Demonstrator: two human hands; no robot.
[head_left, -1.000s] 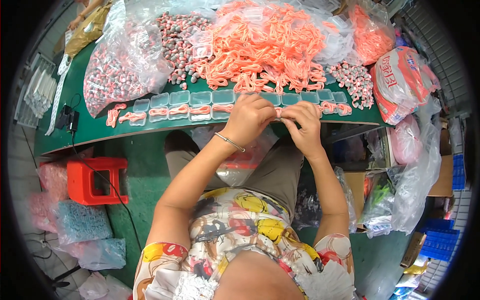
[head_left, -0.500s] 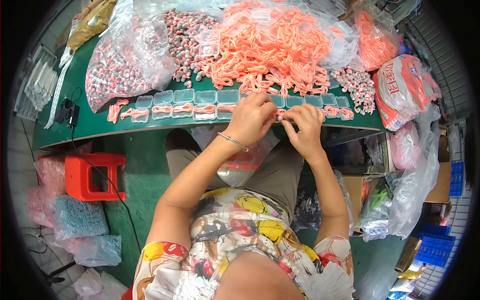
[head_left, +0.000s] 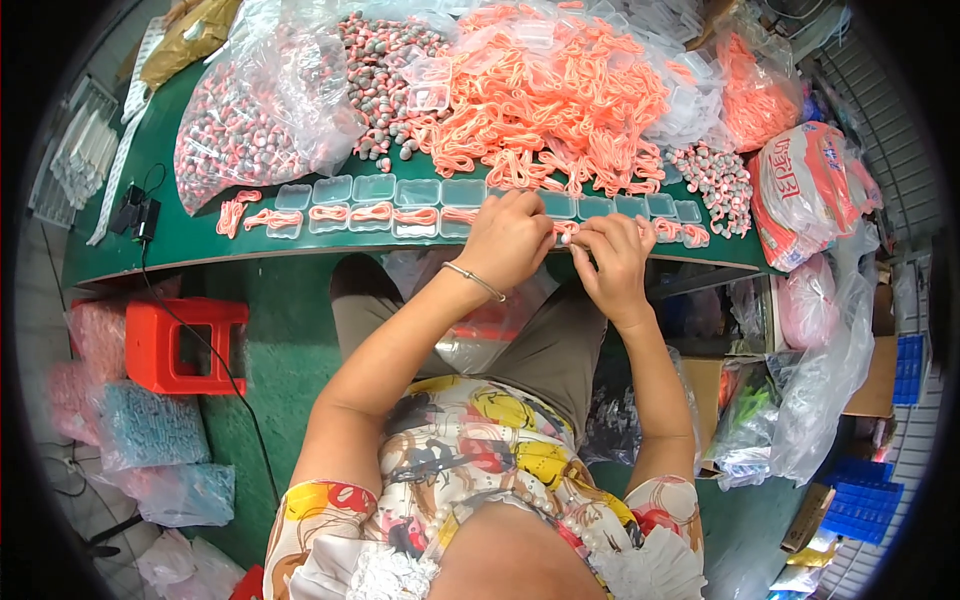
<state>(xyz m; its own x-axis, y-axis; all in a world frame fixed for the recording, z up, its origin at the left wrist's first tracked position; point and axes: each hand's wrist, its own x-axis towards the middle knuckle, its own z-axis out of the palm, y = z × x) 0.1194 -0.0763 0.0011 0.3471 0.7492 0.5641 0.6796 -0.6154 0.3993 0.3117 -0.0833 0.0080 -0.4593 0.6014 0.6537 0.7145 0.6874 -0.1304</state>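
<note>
both hands meet at the near edge of the green table, over the middle of a row of small clear plastic boxes that runs left to right along that edge. the left hand lies knuckles-up, fingers curled together over a coiled orange cord piece that shows in the narrow gap between the two hands; the right hand comes in from the other side, its fingertips pinched together on the same piece. so the cord sits directly between the fingertips, touching both, and neither hand is clearly nearer. its long axis cannot be told, since the fingers hide most of it. the boxes to the left already hold orange coils, and the boxes just beyond the knuckles look empty. the big heap of orange cords lies farther back, straight ahead of the hands, with a bag of grey-and-red beads to its left.
</note>
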